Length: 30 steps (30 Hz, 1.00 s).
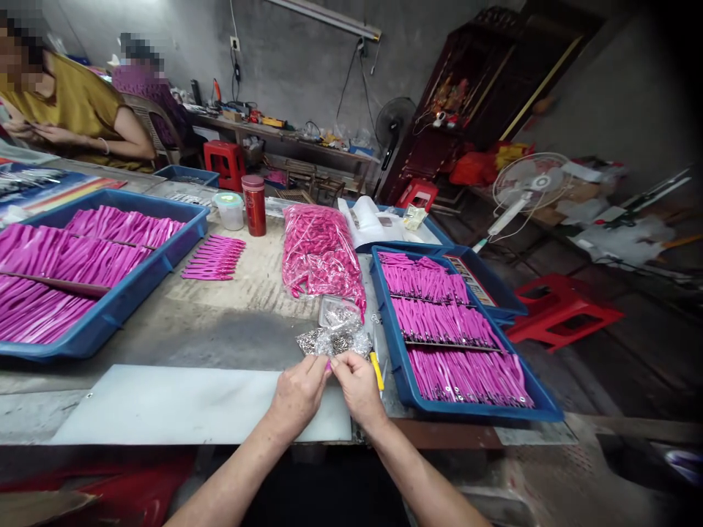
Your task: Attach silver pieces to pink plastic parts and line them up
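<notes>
Above the far edge of a white board (181,402), my left hand (299,388) and my right hand (356,384) meet with their fingertips pinched together. Between them shows a bit of a small pink plastic piece (328,364); the fingers hide the rest. Just beyond my hands lie clear bags of small metal parts (337,338). A yellow-handled tool (376,371) rests right of my right hand. Farther back stands a clear bag full of pink pieces (321,249). A row of long pink pieces (214,258) lies left of it.
Blue trays of long pink pieces stand at left (118,322) and right (409,391). A red tumbler (254,206) and a lidded plastic tub (229,212) stand behind. Across the table at left sits a person in a mustard top (82,102). Red stools (565,311) and a white fan (530,183) are beyond.
</notes>
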{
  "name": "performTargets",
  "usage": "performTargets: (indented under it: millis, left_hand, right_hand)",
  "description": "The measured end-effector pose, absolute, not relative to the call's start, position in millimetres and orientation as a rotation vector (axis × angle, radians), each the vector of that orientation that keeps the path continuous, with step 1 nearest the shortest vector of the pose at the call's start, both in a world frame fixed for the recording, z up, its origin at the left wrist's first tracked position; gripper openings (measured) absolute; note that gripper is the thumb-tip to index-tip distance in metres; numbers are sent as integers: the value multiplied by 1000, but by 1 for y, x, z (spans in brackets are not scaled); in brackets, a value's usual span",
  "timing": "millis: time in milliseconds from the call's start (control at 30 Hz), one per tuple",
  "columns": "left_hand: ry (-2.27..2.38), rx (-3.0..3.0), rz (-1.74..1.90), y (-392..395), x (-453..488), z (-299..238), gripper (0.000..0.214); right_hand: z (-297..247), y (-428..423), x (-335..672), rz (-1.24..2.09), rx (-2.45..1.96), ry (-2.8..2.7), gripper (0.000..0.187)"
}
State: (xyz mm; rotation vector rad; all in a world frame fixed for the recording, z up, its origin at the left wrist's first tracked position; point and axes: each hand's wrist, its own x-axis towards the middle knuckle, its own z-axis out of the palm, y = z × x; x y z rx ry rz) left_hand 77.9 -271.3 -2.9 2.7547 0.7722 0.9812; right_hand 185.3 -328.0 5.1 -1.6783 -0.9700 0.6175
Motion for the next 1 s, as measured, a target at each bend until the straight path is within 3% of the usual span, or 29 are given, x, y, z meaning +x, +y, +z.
performTargets:
  millis: [600,1000]
  left_hand:
    - [831,2827,1061,-252,67,-16,22]
    - [833,2751,1027,-251,67,-20,22]
  right_hand:
    - [63,-266,257,70,-2113,-1568,19]
    - [37,-172,241,218,-2151,-2114,25]
